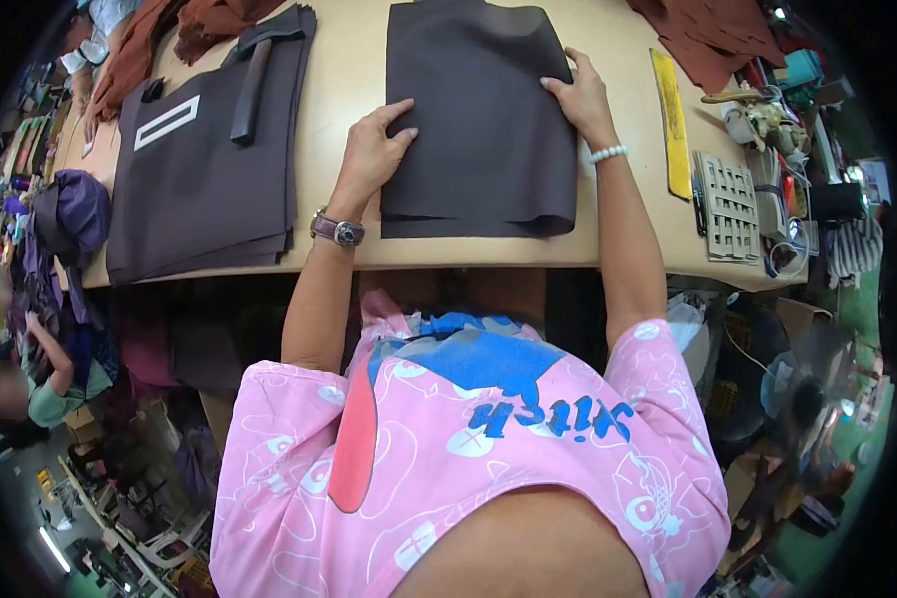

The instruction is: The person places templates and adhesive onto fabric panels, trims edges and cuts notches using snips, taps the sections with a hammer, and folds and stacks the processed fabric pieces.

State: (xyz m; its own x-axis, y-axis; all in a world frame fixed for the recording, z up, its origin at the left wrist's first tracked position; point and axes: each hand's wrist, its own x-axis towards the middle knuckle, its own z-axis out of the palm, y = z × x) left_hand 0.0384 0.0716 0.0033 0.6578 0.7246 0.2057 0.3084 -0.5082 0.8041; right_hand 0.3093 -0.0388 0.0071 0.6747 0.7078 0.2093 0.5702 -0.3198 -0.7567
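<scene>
A dark sheet (478, 130) lies on the table in front of me, with a second layer showing beneath its lower edge. Its right side curves up like a fold. My left hand (372, 154) rests at its left edge, thumb and index finger apart on the surface. At the upper right edge, my right hand (581, 100) holds the curved side, thumb on top and fingers around the edge. To the left, a stack of dark sheets (204, 199) carries a white rectangular frame (167, 122) and a hammer (252, 90).
Right of the sheet lie a yellow strip (672, 125), a slotted beige rack (730, 207) and assorted tools. Brown material (713, 40) sits at the back right, more (135, 65) at the back left. Another person (55, 384) is at the far left. The table edge (448, 257) runs before me.
</scene>
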